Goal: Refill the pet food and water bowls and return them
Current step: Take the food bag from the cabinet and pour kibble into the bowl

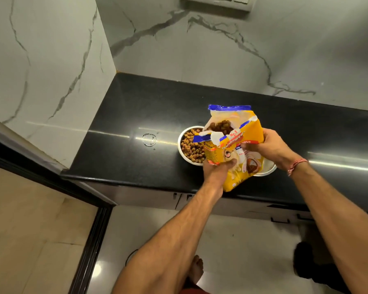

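A yellow pet food bag [234, 145] with a torn-open blue top is held over the black counter [136, 115], brown kibble showing in its mouth. My left hand [218, 169] grips its lower left side and my right hand [268, 145] grips its right side. Just left of the bag and partly behind it sits a steel food bowl [189, 145] filled with kibble. A second white-rimmed bowl [268, 169] peeks out under the bag's right side; its contents are hidden.
Marble walls close the counter at the back and left. A water ring [149, 140] marks the counter left of the bowls. Cabinet fronts with dark handles [280, 220] lie below the counter edge. My bare foot [197, 268] stands on the glossy floor.
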